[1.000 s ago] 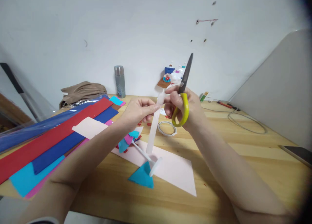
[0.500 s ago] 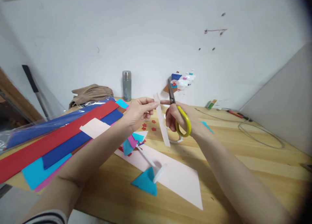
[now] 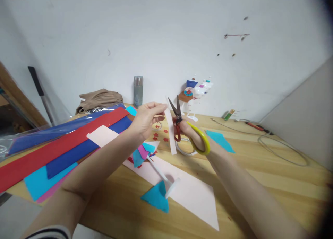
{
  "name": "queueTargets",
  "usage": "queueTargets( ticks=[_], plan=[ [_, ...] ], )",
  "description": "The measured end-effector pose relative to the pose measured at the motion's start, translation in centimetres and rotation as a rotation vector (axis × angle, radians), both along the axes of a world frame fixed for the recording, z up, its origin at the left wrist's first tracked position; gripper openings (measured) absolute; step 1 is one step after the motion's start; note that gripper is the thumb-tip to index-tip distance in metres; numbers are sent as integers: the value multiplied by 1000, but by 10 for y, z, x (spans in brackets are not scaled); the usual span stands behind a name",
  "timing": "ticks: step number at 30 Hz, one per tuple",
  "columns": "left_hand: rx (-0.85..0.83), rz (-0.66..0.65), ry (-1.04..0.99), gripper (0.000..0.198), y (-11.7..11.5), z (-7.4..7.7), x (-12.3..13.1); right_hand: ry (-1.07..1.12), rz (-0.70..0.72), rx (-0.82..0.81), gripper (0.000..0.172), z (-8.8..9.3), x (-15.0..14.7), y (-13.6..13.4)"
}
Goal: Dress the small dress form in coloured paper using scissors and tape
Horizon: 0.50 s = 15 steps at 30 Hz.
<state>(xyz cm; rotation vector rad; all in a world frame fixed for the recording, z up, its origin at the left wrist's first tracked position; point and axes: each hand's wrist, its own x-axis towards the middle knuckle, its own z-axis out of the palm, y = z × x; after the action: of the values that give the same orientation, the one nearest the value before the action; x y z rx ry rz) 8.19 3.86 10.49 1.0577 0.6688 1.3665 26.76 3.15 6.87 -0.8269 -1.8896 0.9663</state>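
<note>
My left hand [image 3: 150,118] pinches the upper end of a narrow pale pink strip [image 3: 171,135], which hangs down over the table. Close to its right, my right hand [image 3: 191,133] grips scissors [image 3: 199,136] with yellow and red handles. Their dark blades are spread apart and point up, beside the strip's top. Below the hands, several small red flower cutouts [image 3: 165,139] lie on the wood. A white stand [image 3: 158,170] with blue and pink pieces at one end rests on a large pale pink sheet [image 3: 192,194]. A blue triangle [image 3: 157,196] lies beside its base.
Red, blue and pink sheets [image 3: 65,149] are stacked at left. Behind them are a brown cloth [image 3: 101,99] and a grey flask [image 3: 138,91]. Small decorated models [image 3: 192,90] stand by the wall. A blue piece [image 3: 220,141], a white ring [image 3: 186,152] and a cable [image 3: 281,157] lie right.
The scissors have opened and their blades have swung left towards the strip's top. My right hand has turned, uncovering more of the blue piece behind it. The left hand keeps its pinch.
</note>
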Motion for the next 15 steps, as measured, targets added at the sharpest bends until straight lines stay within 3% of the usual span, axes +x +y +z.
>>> queueTargets(
  ticks=[8, 15],
  plan=[
    [-9, 42, -19, 19, -6, 1, 6, -146, -141, 85, 41, 12, -19, -17],
    [-19, 81, -8, 20, -4, -1, 8, -160, -161, 111, 34, 9, -22, -18]
  ],
)
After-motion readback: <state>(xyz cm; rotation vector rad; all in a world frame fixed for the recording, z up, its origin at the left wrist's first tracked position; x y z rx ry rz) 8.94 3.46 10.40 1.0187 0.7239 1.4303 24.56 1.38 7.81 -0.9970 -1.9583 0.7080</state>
